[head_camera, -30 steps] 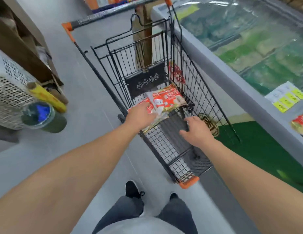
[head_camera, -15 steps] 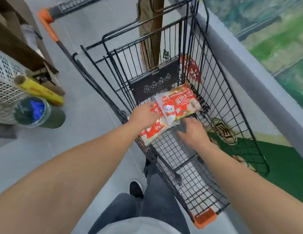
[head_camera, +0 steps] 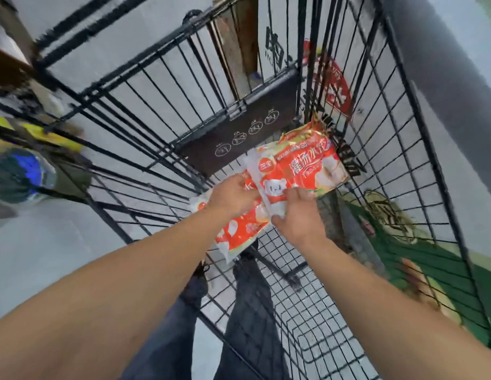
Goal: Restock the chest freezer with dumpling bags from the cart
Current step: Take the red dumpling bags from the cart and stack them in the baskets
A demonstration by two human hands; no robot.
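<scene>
Two red and white dumpling bags lie in the black wire cart (head_camera: 315, 311). The upper bag (head_camera: 307, 165) rests against the cart's far end, partly over the lower bag (head_camera: 239, 231). My left hand (head_camera: 233, 196) lies on the lower bag, fingers curled at its top edge near where the bags overlap. My right hand (head_camera: 296, 215) grips the near edge of the upper bag, thumb on its white bear print. The grey rim of the chest freezer (head_camera: 441, 86) runs along the right.
A black flap with white icons (head_camera: 239, 133) closes the cart's far end. A green mat (head_camera: 430, 259) lies under the cart's right side. A blue-topped container (head_camera: 19, 174) and yellow rolls (head_camera: 52, 137) sit on the left. My legs (head_camera: 247, 311) show below the cart mesh.
My head has moved closer over the cart. My right hand travelled from the cart floor up to the near edge of the upper bag and took hold of it. My left hand stays on the lower bag.
</scene>
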